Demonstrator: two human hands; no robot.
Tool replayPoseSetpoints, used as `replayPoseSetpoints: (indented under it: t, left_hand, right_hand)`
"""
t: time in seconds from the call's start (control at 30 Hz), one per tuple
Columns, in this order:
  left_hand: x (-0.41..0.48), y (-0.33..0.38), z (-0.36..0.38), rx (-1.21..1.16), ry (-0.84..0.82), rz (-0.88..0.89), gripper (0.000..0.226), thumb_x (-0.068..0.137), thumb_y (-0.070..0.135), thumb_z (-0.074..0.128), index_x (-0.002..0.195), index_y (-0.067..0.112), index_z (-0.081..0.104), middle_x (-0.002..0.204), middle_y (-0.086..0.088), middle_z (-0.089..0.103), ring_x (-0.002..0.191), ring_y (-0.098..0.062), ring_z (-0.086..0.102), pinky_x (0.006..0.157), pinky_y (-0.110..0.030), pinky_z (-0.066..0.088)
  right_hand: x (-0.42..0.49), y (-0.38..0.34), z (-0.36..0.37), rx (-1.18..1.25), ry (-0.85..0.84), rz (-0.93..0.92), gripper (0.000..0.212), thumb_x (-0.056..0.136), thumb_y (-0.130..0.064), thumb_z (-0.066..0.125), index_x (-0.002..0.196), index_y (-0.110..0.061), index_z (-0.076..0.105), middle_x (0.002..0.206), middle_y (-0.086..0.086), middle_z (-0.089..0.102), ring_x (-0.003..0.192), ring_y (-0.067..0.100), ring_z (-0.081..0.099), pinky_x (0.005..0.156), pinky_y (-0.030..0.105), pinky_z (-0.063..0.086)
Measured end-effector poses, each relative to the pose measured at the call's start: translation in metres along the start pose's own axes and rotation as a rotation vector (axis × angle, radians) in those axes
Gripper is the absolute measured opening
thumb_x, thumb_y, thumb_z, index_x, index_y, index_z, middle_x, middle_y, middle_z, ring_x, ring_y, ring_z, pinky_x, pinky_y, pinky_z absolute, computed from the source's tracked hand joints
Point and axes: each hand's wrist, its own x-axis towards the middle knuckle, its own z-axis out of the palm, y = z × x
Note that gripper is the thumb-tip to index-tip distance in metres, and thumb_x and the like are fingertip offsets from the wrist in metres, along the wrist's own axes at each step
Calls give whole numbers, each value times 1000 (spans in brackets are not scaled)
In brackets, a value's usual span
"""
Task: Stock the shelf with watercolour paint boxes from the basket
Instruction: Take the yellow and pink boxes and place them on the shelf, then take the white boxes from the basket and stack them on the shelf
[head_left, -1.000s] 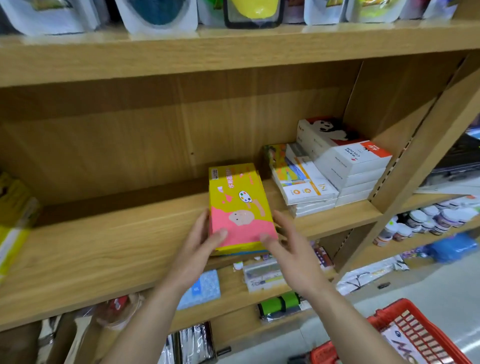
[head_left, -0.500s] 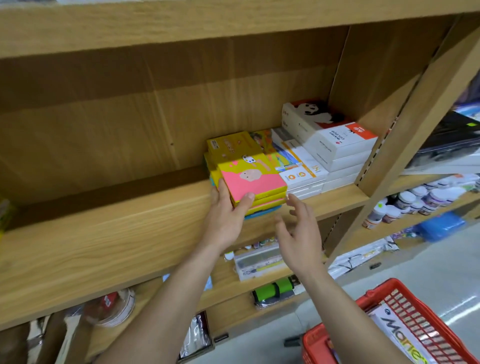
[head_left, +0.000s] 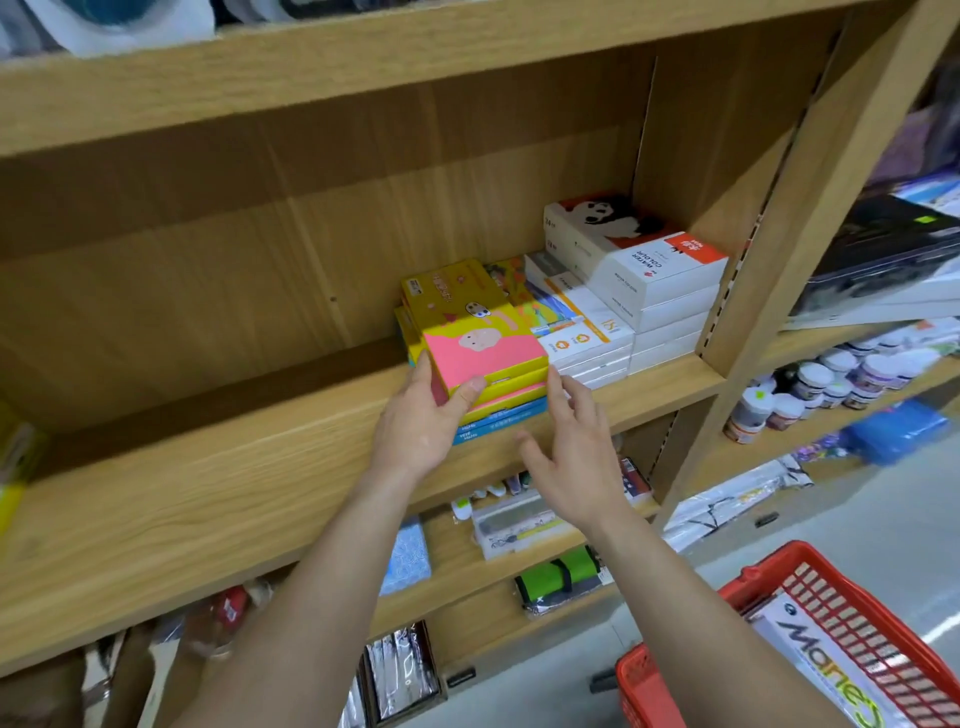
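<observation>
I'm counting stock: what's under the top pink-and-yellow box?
Under the pink-and-yellow box the front edges of another yellow-and-pink box and two blue boxes show, stacked on the shelf. Their tops are covered, and the left hand hides the stack's left corner.

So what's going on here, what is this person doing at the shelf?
A person is stocking a wooden shelf with paint boxes. The left hand grips the front corner of the yellow and pink paint box, which lies on top of a short stack. The right hand is open just beside that stack's front; I cannot tell whether it touches. White panda boxes are stacked further right. The red basket on the floor holds at least one more box.
</observation>
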Motion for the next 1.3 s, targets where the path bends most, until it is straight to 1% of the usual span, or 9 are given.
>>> replayPoseSetpoints:
  t: [0.1,0.2,0.33,0.47,0.67,0.97,1.07,1.17,1.3]
  left_hand:
    - [-22,4,-3,13,212,63,80,85,75,51,148,27,43,154,-5,52,136,-29,53,108,-43,46]
    - [-53,24,17,-75,391,410,45,91,50,59,126,21,62,126,3,62,116,-20,59,98,-39,50]
    - [-89,58,96,-114,65,613,8,92,32,60,94,26,64,91,14,61,87,-6,59,77,-22,47]
    - [-102,74,208,50,-393,503,12,93,29,63,97,19,68,95,5,64,90,-17,63,79,-37,52]
    - [-119,57,371,230,-798,401,28,92,31,70,116,17,68,114,-3,66,106,-23,65,84,-28,46]
    - [-107,17,512,262,-834,498,40,85,24,72,122,12,68,117,-12,68,111,-36,63,99,-50,49]
    - [-102,8,527,265,-837,575,35,86,22,71,121,16,68,118,-7,68,107,-34,64,95,-49,51]
    - [-100,1,534,242,-839,644,32,87,20,70,119,18,68,117,-2,69,104,-30,66,91,-44,53]
    - [-100,-6,538,246,-872,693,31,89,23,68,120,22,68,120,4,68,107,-22,66,91,-39,53]
  right_hand:
    - [-12,21,-16,69,-3,24,77,101,-40,56,166,-18,21,164,5,34,150,26,28,119,40,31]
    - [-33,59,-38,82,84,113,70,94,-50,53,156,-18,44,148,4,48,139,23,39,108,32,35]
    - [-84,149,-66,55,147,364,52,96,-42,67,139,-13,61,138,10,56,131,31,50,105,37,41]
    - [-157,246,-80,52,145,700,48,93,-34,73,130,-4,67,133,20,60,125,38,58,108,44,44]
    - [-261,358,-49,134,108,1074,57,95,-31,68,141,-1,58,143,23,54,132,38,55,110,43,44]
    - [-291,472,53,283,315,1420,64,90,-11,68,143,12,42,137,35,52,132,47,44,107,38,36]
    - [-290,497,84,350,414,1563,68,89,-13,69,143,14,37,138,37,50,133,48,42,105,37,32]
    - [-289,510,109,451,528,1621,82,83,-18,80,145,8,35,137,29,59,132,43,53,109,45,44]
    - [-291,519,126,449,569,1589,65,80,-17,83,133,5,53,123,21,69,119,36,66,103,46,52]
